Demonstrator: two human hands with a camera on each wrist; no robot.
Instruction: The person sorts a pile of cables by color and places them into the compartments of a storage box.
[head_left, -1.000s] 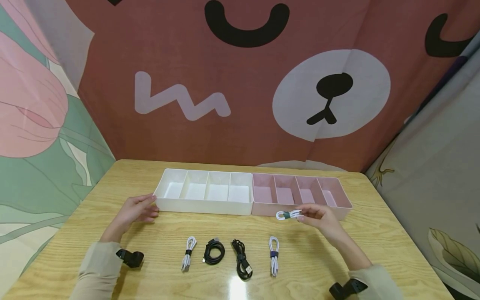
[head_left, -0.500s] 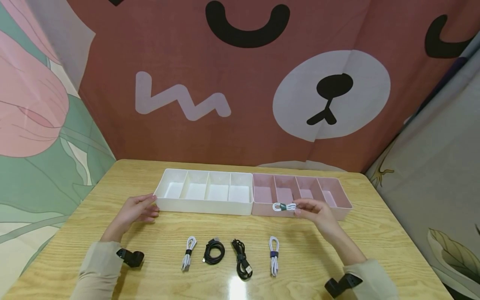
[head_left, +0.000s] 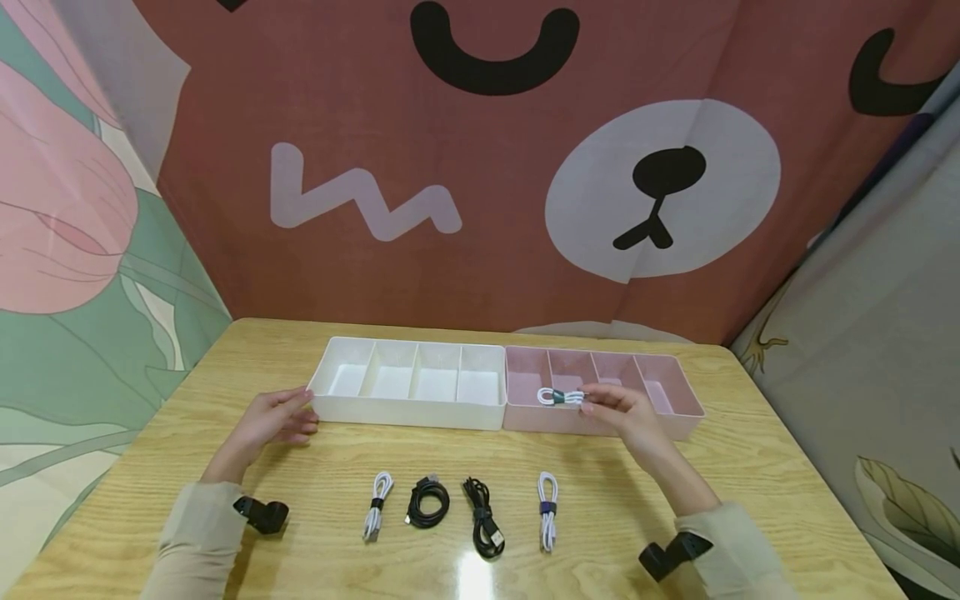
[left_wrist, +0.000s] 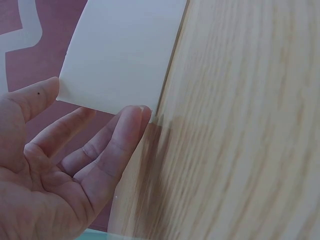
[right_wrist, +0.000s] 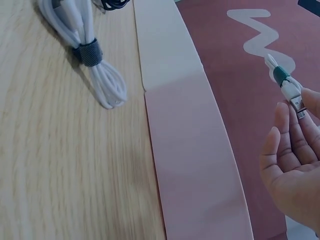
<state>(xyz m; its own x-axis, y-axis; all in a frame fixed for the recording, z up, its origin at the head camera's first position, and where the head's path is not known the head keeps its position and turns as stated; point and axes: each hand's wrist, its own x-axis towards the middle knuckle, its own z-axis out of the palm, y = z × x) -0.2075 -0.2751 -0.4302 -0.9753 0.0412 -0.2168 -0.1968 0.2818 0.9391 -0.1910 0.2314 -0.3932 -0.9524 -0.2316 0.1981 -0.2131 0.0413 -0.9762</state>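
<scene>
My right hand (head_left: 626,417) pinches a coiled white USB cable (head_left: 557,397) with a green strap by its plug end, held over the front wall of the pink divided box (head_left: 555,419). In the right wrist view the metal plug shows between thumb and fingers. My left hand (head_left: 273,421) rests its fingertips against the left end of the white divided box (head_left: 408,413). Its fingers are loosely bent and do not wrap round the box, as the left wrist view shows. The two boxes stand end to end, each split into several compartments.
On the wooden table (head_left: 322,533) before the boxes lie a white cable with a black tie (head_left: 377,508), a round black coil (head_left: 428,504), a long black bundle (head_left: 484,521) and a white cable with a dark blue strap (head_left: 548,512). A printed curtain (head_left: 480,275) hangs behind.
My right hand has lifted the green-strapped cable and carried it forward and slightly left, from in front of the pink box to above its front edge. The left hand stays put.
</scene>
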